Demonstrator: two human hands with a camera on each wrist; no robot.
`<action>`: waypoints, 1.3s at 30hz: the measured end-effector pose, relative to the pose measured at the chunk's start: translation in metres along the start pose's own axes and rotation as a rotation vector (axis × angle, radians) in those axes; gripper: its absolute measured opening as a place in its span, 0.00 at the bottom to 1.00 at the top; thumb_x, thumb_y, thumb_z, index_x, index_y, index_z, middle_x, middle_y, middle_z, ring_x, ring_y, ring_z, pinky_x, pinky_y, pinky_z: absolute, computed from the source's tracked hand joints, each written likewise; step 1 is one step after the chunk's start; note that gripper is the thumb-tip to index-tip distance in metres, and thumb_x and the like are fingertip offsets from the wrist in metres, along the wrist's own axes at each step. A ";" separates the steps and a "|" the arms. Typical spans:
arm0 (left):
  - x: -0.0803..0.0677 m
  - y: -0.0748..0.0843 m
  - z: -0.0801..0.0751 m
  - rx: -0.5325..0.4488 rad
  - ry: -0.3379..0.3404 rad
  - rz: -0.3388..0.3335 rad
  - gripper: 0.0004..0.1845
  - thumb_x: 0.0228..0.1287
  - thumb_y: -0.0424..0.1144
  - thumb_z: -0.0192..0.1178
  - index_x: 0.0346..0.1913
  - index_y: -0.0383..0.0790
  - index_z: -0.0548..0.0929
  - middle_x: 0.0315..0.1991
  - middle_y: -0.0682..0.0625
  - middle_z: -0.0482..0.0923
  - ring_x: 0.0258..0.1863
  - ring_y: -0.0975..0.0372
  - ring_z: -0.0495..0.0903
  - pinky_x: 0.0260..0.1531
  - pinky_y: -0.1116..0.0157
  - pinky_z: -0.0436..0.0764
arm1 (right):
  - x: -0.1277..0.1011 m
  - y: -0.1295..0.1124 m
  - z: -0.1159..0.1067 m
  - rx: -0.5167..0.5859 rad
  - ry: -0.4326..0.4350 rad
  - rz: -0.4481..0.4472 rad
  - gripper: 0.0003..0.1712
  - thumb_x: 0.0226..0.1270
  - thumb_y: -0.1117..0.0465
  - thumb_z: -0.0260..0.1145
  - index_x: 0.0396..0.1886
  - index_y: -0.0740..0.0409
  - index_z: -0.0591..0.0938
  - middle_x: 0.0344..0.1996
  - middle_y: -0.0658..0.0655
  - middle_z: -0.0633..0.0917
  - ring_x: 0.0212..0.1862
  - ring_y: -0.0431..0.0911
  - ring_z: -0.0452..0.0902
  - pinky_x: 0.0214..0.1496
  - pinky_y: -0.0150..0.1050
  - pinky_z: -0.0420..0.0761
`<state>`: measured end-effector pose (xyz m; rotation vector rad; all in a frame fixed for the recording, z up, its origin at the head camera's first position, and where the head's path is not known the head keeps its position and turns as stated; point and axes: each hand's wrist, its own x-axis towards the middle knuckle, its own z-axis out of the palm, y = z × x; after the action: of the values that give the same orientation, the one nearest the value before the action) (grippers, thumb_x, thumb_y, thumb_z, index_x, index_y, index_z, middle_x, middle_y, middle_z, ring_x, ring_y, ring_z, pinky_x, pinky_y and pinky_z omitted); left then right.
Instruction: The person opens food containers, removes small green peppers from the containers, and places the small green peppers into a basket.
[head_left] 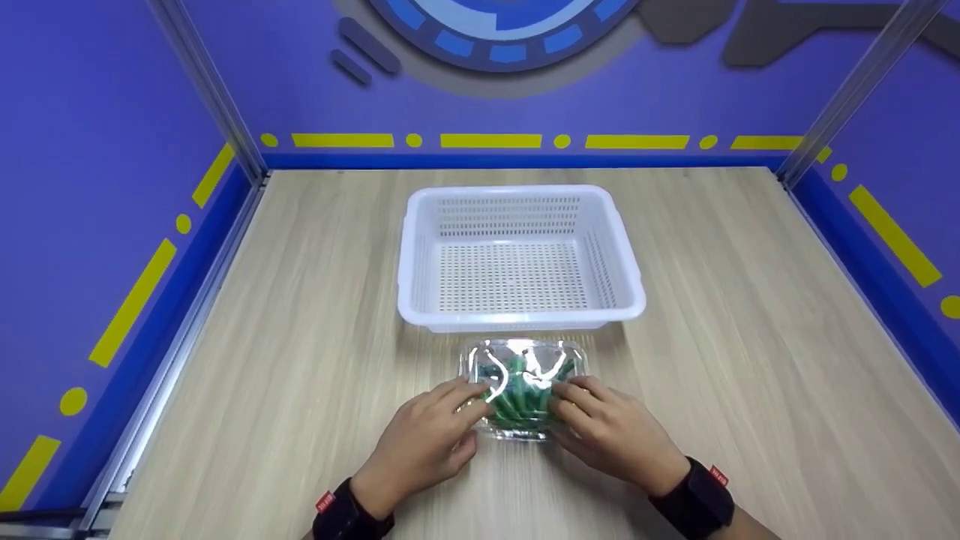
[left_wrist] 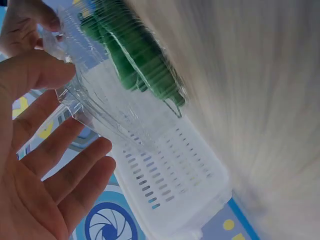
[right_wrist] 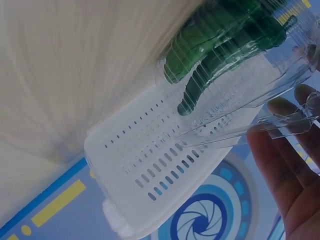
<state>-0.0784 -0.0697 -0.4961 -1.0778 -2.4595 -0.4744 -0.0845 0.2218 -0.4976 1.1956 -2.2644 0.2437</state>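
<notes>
Standing on wood-grain tabletop [head_left: 750, 360], purple walls [head_left: 97, 187] around.

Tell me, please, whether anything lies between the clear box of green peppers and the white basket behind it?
Nothing visible does. The clear box sits on the table just in front of the white basket, and only a narrow strip of bare wood separates them. The left hand and right hand hold its near corners.

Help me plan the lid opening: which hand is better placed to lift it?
Probably left: the left hand has its thumb on the clear box front rim; the right hand touches the same edge, so the margin is small.
</notes>
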 end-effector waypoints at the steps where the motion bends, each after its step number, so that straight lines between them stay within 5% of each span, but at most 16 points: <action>1: 0.001 0.000 0.000 0.011 -0.012 0.003 0.20 0.50 0.36 0.71 0.49 0.53 0.84 0.58 0.53 0.83 0.59 0.54 0.83 0.53 0.60 0.84 | 0.000 0.000 0.000 -0.003 0.001 -0.006 0.17 0.54 0.56 0.76 0.43 0.55 0.84 0.44 0.53 0.87 0.46 0.47 0.82 0.47 0.38 0.85; 13: 0.009 0.000 -0.001 0.028 -0.114 0.055 0.16 0.53 0.36 0.68 0.46 0.48 0.80 0.57 0.48 0.84 0.50 0.52 0.88 0.39 0.58 0.88 | 0.000 0.003 -0.002 -0.014 -0.012 -0.062 0.18 0.53 0.58 0.77 0.43 0.55 0.85 0.45 0.54 0.88 0.49 0.49 0.84 0.52 0.38 0.84; 24: 0.010 -0.007 0.000 0.184 -0.058 0.263 0.14 0.56 0.40 0.69 0.45 0.44 0.82 0.49 0.50 0.87 0.39 0.54 0.89 0.32 0.63 0.88 | 0.003 0.006 0.000 -0.019 0.003 -0.105 0.19 0.50 0.57 0.78 0.43 0.55 0.86 0.44 0.54 0.88 0.47 0.50 0.84 0.50 0.40 0.84; 32: 0.007 -0.005 0.003 0.188 -0.011 0.237 0.14 0.55 0.39 0.68 0.46 0.46 0.83 0.48 0.52 0.88 0.38 0.54 0.90 0.31 0.62 0.88 | 0.015 -0.004 0.005 -0.071 -0.031 -0.049 0.12 0.58 0.53 0.73 0.34 0.52 0.81 0.36 0.49 0.85 0.41 0.48 0.81 0.41 0.41 0.81; 39: 0.005 -0.001 0.006 0.200 0.015 0.207 0.13 0.56 0.41 0.68 0.45 0.47 0.84 0.48 0.54 0.87 0.38 0.56 0.89 0.30 0.63 0.87 | 0.023 -0.008 0.008 -0.082 -0.032 -0.085 0.13 0.58 0.55 0.73 0.42 0.52 0.84 0.39 0.50 0.87 0.39 0.47 0.83 0.39 0.40 0.84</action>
<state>-0.0839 -0.0643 -0.4987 -1.2208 -2.2921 -0.1683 -0.0910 0.1976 -0.4918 1.2570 -2.2229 0.0986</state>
